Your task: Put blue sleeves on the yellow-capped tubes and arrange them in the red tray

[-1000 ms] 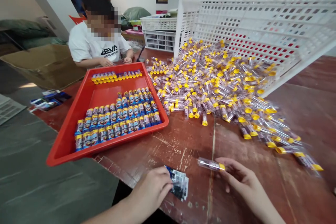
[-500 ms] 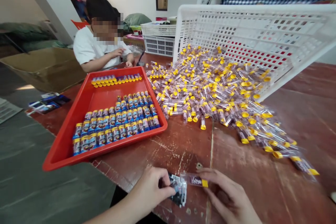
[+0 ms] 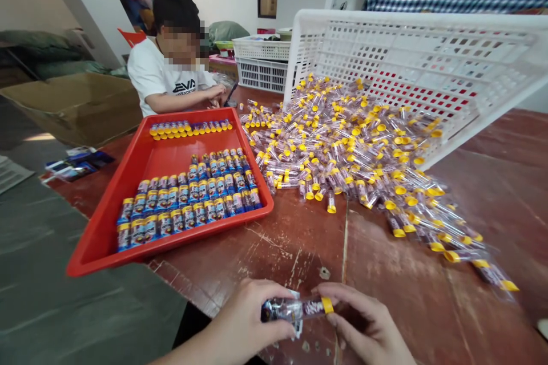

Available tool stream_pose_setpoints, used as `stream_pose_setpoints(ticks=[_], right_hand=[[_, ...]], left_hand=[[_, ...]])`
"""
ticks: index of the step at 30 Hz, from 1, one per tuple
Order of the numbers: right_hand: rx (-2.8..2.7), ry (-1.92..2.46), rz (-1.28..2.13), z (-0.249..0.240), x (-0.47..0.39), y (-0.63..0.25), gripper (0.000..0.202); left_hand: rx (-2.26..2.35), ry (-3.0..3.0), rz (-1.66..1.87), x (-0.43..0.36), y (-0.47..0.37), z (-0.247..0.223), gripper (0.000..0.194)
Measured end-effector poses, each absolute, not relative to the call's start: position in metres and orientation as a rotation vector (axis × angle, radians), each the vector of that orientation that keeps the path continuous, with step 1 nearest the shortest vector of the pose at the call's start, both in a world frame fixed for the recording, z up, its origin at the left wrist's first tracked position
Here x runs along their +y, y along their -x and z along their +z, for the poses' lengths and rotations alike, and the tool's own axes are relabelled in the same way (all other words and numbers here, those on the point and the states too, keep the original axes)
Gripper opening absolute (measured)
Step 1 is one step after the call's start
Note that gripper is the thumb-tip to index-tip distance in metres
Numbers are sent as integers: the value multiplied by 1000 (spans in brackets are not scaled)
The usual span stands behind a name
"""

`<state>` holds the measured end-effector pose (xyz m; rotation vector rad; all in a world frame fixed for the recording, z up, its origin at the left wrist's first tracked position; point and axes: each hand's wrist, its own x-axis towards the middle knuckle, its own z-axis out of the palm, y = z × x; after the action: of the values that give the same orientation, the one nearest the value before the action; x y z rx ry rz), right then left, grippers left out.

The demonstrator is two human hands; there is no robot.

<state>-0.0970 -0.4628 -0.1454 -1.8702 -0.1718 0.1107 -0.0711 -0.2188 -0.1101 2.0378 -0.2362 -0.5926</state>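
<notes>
My left hand [image 3: 242,319] pinches a dark printed plastic sleeve [image 3: 280,310] between thumb and fingers, low over the table's near edge. From the sleeve's right end sticks out a small clear tube [image 3: 313,307] with dark and white contents; part of it seems to lie inside the sleeve. At the tube's yellow-capped end, my right hand [image 3: 370,319] grips with thumb and fingertips. Up and to the left, a red tray [image 3: 171,154] holds rows of labelled yellow-capped tubes [image 3: 188,217]. A heap of unlabelled tubes [image 3: 338,142] spreads over the table beyond my hands.
A tipped white plastic basket [image 3: 406,28] stands behind the heap. Across the table sits a person [image 3: 171,80] in a white shirt, hands together. Dark printed packets [image 3: 79,164] lie at the left corner, beside a cardboard box [image 3: 77,105]. The brown table [image 3: 291,234] is scratched.
The sleeve has opened out around the tube's end, and the tube has moved left into it with my right hand. The person across has shifted and brought their hands together.
</notes>
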Motion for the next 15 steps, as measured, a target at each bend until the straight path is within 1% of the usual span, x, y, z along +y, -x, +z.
stream_pose_setpoints(ticks=[1, 3, 8, 12, 15], right_hand=[[-174, 1813, 126, -146, -459, 98, 25], [-182, 1636, 239, -149, -451, 99, 26], [-1, 1053, 465, -164, -431, 105, 25], [169, 629, 632, -165, -413, 114, 32], [222, 512, 629, -169, -404, 123, 39]], left_hand=[[-243, -2055, -580, -220, 72, -110, 36], [-290, -2090, -543, -221, 72, -107, 32], [-471, -2122, -453, -224, 74, -99, 30], [-668, -2037, -317, -229, 77, -105, 34], [-759, -1944, -175, -234, 79, -113, 42]])
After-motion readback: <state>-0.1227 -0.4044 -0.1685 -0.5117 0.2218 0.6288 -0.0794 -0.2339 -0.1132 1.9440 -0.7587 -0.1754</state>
